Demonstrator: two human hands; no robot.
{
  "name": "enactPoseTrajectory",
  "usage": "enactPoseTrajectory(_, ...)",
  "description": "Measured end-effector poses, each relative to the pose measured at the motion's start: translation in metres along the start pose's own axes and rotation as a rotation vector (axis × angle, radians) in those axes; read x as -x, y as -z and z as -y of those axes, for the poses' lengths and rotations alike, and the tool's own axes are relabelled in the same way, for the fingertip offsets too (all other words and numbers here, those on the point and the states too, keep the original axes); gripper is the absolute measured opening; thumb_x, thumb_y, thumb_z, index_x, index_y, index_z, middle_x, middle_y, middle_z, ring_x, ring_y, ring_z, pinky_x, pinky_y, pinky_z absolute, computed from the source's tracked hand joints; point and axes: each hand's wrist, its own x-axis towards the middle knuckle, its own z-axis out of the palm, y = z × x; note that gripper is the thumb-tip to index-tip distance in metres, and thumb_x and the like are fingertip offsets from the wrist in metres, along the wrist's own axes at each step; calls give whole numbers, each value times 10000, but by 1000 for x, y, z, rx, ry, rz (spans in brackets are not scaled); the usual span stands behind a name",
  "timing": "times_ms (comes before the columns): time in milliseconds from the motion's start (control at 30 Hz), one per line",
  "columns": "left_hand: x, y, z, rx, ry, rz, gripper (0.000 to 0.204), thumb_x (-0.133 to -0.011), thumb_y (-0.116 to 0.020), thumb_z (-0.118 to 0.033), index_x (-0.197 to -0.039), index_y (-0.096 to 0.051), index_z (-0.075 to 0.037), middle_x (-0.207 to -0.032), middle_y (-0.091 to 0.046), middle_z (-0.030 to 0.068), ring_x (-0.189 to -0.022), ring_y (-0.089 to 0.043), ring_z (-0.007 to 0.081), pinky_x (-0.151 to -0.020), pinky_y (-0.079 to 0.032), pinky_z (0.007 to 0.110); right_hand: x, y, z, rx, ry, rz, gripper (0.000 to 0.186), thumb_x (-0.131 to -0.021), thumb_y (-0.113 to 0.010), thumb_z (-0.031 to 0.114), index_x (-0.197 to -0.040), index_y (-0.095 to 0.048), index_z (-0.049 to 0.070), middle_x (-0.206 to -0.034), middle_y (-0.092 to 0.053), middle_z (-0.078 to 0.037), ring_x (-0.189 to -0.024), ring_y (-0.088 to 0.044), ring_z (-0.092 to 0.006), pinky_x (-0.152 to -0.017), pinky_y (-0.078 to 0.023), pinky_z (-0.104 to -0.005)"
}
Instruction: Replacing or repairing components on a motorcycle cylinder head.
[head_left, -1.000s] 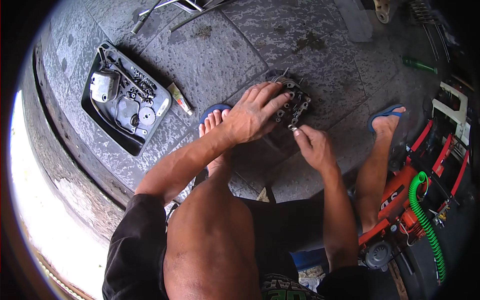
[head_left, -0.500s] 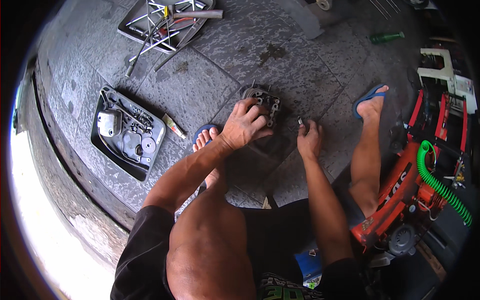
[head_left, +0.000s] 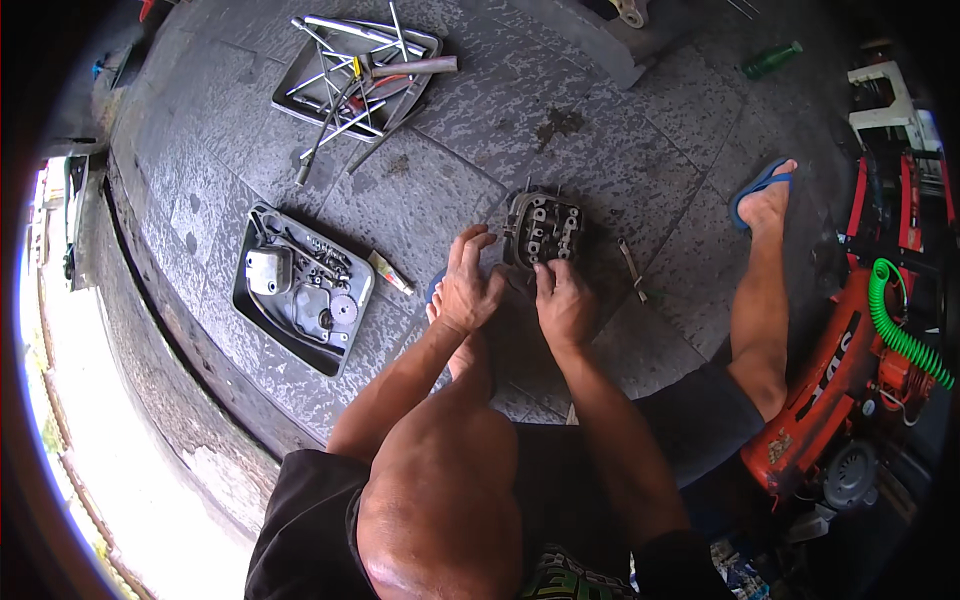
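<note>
Bright daylight comes in from my left, and the strip along the left edge of the picture is so white I can't see anything in it. The grey speckled stone floor (head_left: 600,120) is evenly lit with soft shadows. The right side is darker. The picture is round, with black corners, and straight lines bend near the rim. Small parts look a bit fuzzy.

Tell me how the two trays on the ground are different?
The near tray is dark and holds small parts: a gear and metal covers. The far tray is paler grey and holds long tools and rods, some sticking out over its edge. Both are flat, rectangular and lie on the stone paving.
</note>
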Motion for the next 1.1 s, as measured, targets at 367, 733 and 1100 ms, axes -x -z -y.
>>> enactPoseTrajectory(367,7,-32,27,187,435,205,837,-806,-656,-271,-1499,-289,23,-1150,-660,311,-1141,-624,458,-1029,-456,464,-19,12,11,341,89,313,236,-980,-611,288,-917,-612,61,-837,-700,-182,-740,-700,-385,-640,-559,-478)
enactPoseTrajectory(733,9,-27,21,238,413,136,769,-814,-656,-235,-1465,-338,24,-1227,-629,330,-1206,-596,460,-1049,-453,456,-20,17,20,318,273,345,244,-923,-689,231,-1001,-594,21,-909,-687,-220,-791,-681,-429,-697,-538,-497)
enactPoseTrajectory(1100,8,-24,26,312,437,174,768,-812,-658,-251,-1452,-344,34,-1227,-623,337,-1196,-600,464,-1034,-459,464,1,-4,13,14,65,113,225,-918,-717,206,-1004,-630,17,-821,-710,-207,-764,-715,-368,-654,-542,-458)
